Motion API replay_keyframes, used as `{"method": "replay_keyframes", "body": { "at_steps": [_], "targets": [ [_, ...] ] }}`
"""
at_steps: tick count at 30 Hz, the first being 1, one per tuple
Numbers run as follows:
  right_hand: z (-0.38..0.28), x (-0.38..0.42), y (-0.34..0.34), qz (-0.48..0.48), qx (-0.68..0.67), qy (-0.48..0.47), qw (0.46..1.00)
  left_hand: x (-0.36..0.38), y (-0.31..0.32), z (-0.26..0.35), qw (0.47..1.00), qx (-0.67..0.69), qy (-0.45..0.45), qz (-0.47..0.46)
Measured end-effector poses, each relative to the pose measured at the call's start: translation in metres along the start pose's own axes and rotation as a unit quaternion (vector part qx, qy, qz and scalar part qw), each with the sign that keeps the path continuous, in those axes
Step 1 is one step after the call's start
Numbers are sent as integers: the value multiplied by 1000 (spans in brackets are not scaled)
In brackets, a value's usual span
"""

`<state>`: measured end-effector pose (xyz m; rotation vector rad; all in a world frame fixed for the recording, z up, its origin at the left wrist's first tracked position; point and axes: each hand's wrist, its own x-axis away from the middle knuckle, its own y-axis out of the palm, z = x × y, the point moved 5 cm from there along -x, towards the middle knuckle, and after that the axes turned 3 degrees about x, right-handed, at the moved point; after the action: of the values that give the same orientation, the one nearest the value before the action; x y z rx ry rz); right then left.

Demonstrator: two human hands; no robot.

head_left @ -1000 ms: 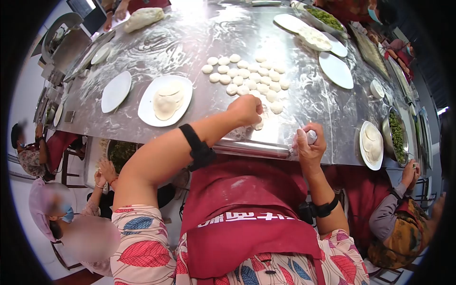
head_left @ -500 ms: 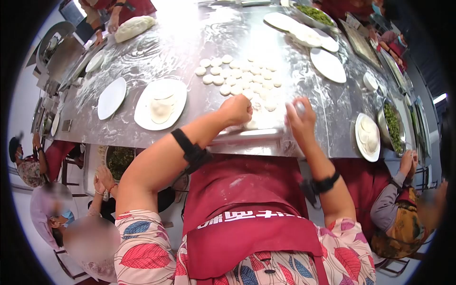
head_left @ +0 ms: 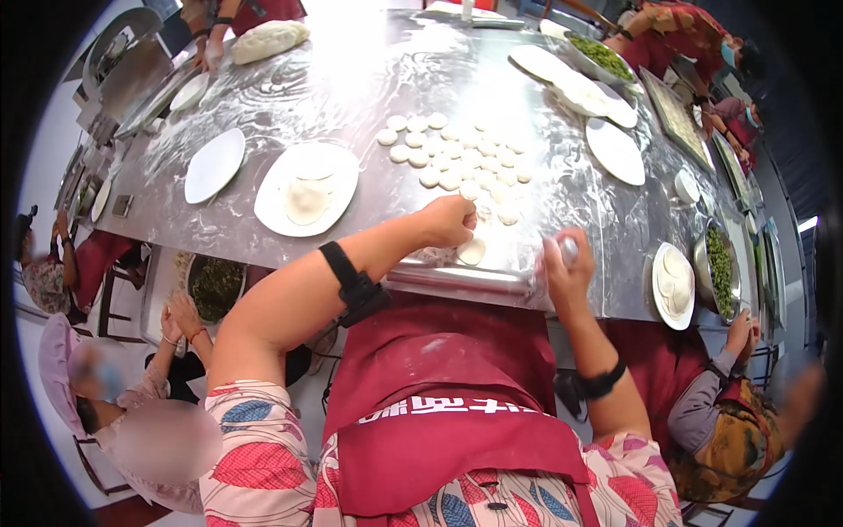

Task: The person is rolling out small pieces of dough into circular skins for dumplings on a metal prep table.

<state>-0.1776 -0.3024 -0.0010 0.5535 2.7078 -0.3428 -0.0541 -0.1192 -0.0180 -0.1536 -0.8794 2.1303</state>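
My left hand (head_left: 452, 220) is closed, fingers bent together, at the near side of several small flattened dough rounds (head_left: 452, 151). What its fingertips hold, if anything, is hidden. Just below them a larger, thin dough disc (head_left: 471, 253) lies on the floured metal table (head_left: 395, 70). To the right, my right hand (head_left: 567, 263) is raised near the table's front edge, wrapped around a short pale tool with a rounded end, apparently a rolling pin (head_left: 571, 251). It is slightly blurred and stands apart from the dough.
White plates with dough discs stand at left (head_left: 274, 211) and right (head_left: 660, 309). A bowl of green filling (head_left: 722, 272) sits at the far right. A large dough lump (head_left: 270, 41) lies at the back left. Several people surround the table.
The view has shifted slightly. My right hand has dropped toward the front edge, still gripping the pale tool. The larger dough disc by my left hand now shows more fully.
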Motion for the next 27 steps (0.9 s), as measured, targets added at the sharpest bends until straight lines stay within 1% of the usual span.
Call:
{"method": "replay_keyframes", "body": {
  "at_steps": [2, 3, 4, 5, 8, 9, 11, 12, 13, 14, 15, 16, 17, 20, 21, 24, 25, 27],
  "targets": [
    [0, -5, 2, 4, 15, -3, 1000, 7, 1, -4, 998, 54, -21, -28],
    [0, -6, 3, 13, 21, 0, 1000, 7, 3, -5, 999, 18, -13, -26],
    [1, -21, 11, 9, -1, 44, 999, 2, 4, -5, 1000, -21, -1, -22],
    [-3, -39, 19, 28, 50, -18, 998, -2, 1, -2, 998, -60, 12, -15],
    [11, -72, 38, -2, 72, 4, 997, -8, 0, 7, 995, -97, -2, 26],
    [8, -67, 35, 4, 69, -4, 998, -10, 1, 3, 998, -59, 9, 33],
    [1, -45, 20, 9, 72, -21, 997, -9, 4, 1, 998, -58, 38, -2],
    [-1, -27, 11, 9, 59, -6, 998, -10, 6, 0, 997, -55, 53, -16],
    [-2, -7, 3, 10, 23, 35, 999, -6, 5, 11, 992, -62, 107, -20],
    [-9, 11, -2, 5, -9, 32, 999, -7, 3, 17, 991, -69, 114, -13],
    [-14, 25, -5, 14, -2, -4, 1000, -10, 5, 24, 990, -77, 121, -9],
    [-13, 34, -7, 11, 5, -4, 1000, -14, 7, 31, 988, -86, 128, -8],
    [-10, 42, -10, 10, 13, -4, 1000, -18, 5, 37, 990, -67, 127, -3],
    [-9, 45, -11, 18, 2, 18, 1000, -40, 4, 30, 978, -194, 19, 77],
    [-11, 43, -9, 19, -4, 24, 1000, -40, 0, 28, 975, -197, -4, 100],
    [-10, 29, -5, 14, 8, 23, 1000, -23, -4, 12, 973, -199, -45, 107],
    [-8, 22, -3, 12, 18, 22, 1000, -11, -7, 12, 975, -184, -70, 104],
    [-4, -3, 6, 21, 10, 13, 1000, 2, -8, 5, 988, -109, -71, 87]
  ]
}}
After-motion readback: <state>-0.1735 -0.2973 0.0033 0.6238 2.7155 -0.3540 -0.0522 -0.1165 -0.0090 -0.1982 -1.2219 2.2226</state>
